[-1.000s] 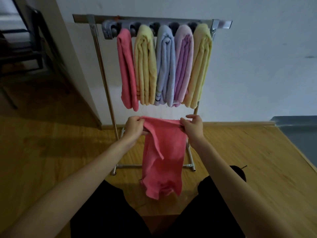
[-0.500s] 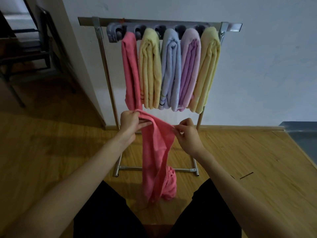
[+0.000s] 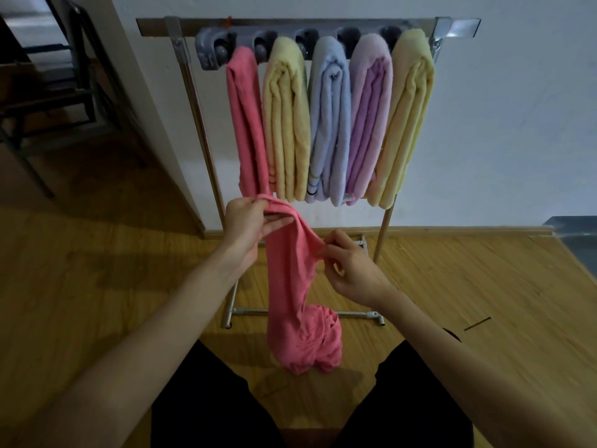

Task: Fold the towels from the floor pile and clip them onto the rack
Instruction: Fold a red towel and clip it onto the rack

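1. The left hand (image 3: 247, 223) grips the top end of a loose coral-pink cloth towel (image 3: 295, 305), fingers curled round its bunched edge.
2. The right hand (image 3: 353, 268) pinches the towel's side lower down, thumb and fingertips closed on the fabric.
3. The towel hangs between the hands, its crumpled lower end near the wooden floor (image 3: 97, 286).
4. Behind, five folded towels hang clipped side by side on the metal rack (image 3: 193, 92).

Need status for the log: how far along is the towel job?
Done: five folded towels hang clipped on the rack: pink, yellow, blue, lilac, yellow. In hand: a loose pink towel, unfolded, left hand gripping its top, right hand pinching its edge. Left: fold and clip it; one clip at the left end looks free. No floor pile in view.
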`<action>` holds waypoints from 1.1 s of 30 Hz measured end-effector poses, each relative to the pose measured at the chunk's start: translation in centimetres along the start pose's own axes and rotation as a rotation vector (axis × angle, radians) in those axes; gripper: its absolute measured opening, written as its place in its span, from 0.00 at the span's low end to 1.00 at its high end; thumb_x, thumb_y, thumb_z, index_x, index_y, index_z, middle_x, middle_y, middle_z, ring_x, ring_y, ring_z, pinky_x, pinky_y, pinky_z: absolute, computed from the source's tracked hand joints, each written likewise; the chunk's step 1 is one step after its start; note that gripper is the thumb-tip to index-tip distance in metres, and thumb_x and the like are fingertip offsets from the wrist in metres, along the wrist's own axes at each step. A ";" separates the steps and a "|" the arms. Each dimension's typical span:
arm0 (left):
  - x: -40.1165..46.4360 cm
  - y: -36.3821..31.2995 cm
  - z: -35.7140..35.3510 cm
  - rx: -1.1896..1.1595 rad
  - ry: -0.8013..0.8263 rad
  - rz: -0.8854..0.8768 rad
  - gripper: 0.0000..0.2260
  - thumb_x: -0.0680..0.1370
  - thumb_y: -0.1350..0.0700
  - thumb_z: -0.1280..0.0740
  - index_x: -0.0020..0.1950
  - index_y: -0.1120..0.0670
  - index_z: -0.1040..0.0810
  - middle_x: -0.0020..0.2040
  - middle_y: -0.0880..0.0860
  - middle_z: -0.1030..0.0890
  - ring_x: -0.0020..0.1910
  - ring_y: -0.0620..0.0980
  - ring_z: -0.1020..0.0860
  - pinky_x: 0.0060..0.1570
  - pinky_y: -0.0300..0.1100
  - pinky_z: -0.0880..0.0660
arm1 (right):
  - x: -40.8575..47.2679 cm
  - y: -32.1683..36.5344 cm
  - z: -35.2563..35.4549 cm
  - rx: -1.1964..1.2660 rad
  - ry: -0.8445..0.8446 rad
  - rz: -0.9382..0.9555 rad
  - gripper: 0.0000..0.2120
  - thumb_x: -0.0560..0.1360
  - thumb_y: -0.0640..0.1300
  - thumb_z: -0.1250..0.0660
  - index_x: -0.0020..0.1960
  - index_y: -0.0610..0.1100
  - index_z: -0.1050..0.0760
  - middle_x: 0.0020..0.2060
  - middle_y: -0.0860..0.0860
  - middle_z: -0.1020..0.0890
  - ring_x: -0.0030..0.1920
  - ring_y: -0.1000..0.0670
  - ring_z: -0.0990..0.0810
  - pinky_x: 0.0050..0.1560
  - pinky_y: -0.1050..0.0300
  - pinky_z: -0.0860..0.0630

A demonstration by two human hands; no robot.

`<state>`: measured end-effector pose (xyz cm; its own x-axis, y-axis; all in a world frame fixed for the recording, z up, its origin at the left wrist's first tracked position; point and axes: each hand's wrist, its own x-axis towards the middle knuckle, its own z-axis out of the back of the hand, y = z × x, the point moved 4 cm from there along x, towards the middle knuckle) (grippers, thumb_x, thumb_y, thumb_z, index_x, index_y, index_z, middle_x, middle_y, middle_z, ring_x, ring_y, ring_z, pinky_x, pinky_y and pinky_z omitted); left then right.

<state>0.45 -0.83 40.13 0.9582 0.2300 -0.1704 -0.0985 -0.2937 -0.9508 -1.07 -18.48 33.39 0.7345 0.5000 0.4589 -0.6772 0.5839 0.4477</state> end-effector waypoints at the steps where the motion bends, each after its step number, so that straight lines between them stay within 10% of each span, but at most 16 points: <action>1: 0.0 0.1 -0.1 -0.015 -0.004 -0.004 0.09 0.79 0.70 0.43 0.47 0.70 0.23 0.40 0.63 0.20 0.37 0.55 0.18 0.40 0.44 0.18 | 0.2 0.1 -0.1 0.034 -0.004 -0.015 0.10 0.72 0.40 0.38 0.49 0.39 0.21 0.45 0.49 0.28 0.36 0.55 0.30 0.36 0.57 0.26; 7: 0.2 0.2 -0.6 -0.063 -0.044 -0.039 0.11 0.79 0.69 0.44 0.42 0.65 0.24 0.38 0.61 0.20 0.36 0.54 0.18 0.39 0.43 0.18 | 0.8 0.6 -1.1 -0.036 -0.051 -0.040 0.19 0.71 0.57 0.31 0.45 0.40 0.21 0.44 0.49 0.26 0.39 0.51 0.25 0.39 0.55 0.24; 18: 1.5 0.3 0.5 -0.028 -0.053 -0.028 0.10 0.79 0.70 0.44 0.43 0.68 0.24 0.38 0.63 0.21 0.34 0.54 0.18 0.40 0.44 0.18 | 1.2 -0.8 -0.8 -0.182 -0.127 -0.030 0.06 0.74 0.39 0.32 0.42 0.36 0.21 0.43 0.45 0.24 0.39 0.47 0.24 0.33 0.55 0.25; 28: 2.8 0.3 5.5 1.324 0.050 -0.442 0.06 0.74 0.57 0.30 0.39 0.57 0.22 0.29 0.51 0.20 0.27 0.45 0.22 0.28 0.36 0.27 | 2.1 -3.1 1.8 -0.183 -0.049 -0.008 0.04 0.72 0.37 0.31 0.44 0.36 0.23 0.40 0.45 0.21 0.38 0.46 0.23 0.36 0.45 0.23; 33: 2.3 -0.9 4.9 1.447 0.248 -0.578 0.03 0.72 0.59 0.29 0.42 0.54 0.22 0.39 0.49 0.22 0.37 0.46 0.22 0.36 0.40 0.23 | 2.9 -1.8 2.8 -0.112 -0.063 0.047 0.05 0.72 0.35 0.29 0.45 0.37 0.24 0.40 0.46 0.22 0.37 0.48 0.24 0.37 0.49 0.23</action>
<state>1.42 4.55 39.32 0.9598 -0.2016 0.1953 0.2575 0.9093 -0.3269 2.20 -19.91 36.09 0.6954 0.4893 0.5263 -0.6991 0.6302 0.3379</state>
